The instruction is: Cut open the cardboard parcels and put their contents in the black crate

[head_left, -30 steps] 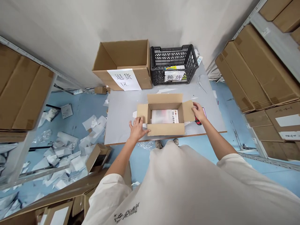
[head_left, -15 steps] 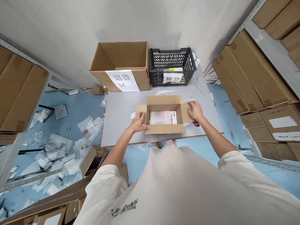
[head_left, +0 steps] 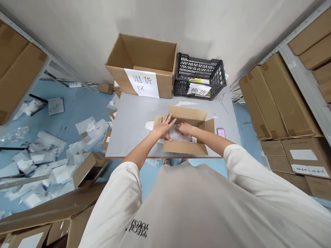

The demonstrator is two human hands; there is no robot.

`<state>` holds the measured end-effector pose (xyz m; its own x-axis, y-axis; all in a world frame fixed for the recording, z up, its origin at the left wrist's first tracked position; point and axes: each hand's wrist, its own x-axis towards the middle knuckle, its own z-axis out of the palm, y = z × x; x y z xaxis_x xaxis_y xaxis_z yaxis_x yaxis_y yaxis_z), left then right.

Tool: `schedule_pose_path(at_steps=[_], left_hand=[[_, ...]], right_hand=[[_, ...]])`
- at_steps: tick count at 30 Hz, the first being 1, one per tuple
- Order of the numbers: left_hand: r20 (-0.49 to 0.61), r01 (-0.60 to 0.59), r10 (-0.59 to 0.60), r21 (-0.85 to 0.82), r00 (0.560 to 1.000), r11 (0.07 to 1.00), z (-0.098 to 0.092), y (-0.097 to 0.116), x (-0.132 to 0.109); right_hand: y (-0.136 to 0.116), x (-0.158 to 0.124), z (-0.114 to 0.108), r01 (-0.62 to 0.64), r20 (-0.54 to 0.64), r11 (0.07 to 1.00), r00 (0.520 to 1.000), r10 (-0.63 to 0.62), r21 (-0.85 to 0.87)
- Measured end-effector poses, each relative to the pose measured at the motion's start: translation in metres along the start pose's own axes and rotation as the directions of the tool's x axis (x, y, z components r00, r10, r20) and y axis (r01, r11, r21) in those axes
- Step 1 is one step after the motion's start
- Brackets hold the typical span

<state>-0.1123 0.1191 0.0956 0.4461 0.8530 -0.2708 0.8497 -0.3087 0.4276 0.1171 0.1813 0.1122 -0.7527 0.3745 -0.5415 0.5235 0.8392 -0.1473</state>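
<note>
A small cardboard box (head_left: 184, 148) sits on the table with its flaps folded outward. Inside lies a book (head_left: 193, 139) with dark lettering near its right end; a pale sheet or wrap covers the rest. At the box's left end is my left hand (head_left: 164, 128), fingers spread over the edge, nothing gripped. My right hand (head_left: 184, 128) reaches into the box from the right, with its fingers bent together above the book's left part. What its fingertips touch or hold is hidden.
A large open carton (head_left: 144, 55) with a paper sign stands at the back. Beside it a black plastic crate (head_left: 199, 72) holds a few items. A phone (head_left: 221, 133) lies right of the small box. Shelves of cartons flank the table (head_left: 129, 131); white packing scraps (head_left: 46, 158) litter the floor.
My right hand has left the box's right flap and moved left into the box. The left hand has opened wider at the left end. My view has turned slightly.
</note>
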Motion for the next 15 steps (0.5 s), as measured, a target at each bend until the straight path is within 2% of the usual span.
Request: schedule_pose_path(at_steps=[5,9,12,15], left_hand=[[0.024,0.024,-0.025,0.017,0.999,1.000,0.005,0.001,-0.003],[0.048,0.028,-0.030,0.033,0.998,0.999,0.004,0.005,-0.009],[0.065,0.044,-0.046,0.046,0.997,0.998,0.002,0.007,-0.012],[0.070,0.042,-0.045,0.054,0.997,0.998,-0.001,0.010,-0.013]], right_hand=[[-0.004,0.040,0.041,0.068,-0.009,0.998,0.998,-0.068,-0.003],[0.000,0.057,0.068,0.185,0.033,0.971,0.983,-0.183,-0.150],[0.007,0.061,0.086,0.238,-0.044,0.948,0.967,-0.252,-0.214],[0.009,0.065,0.099,0.234,-0.123,0.945,0.956,-0.267,-0.229]])
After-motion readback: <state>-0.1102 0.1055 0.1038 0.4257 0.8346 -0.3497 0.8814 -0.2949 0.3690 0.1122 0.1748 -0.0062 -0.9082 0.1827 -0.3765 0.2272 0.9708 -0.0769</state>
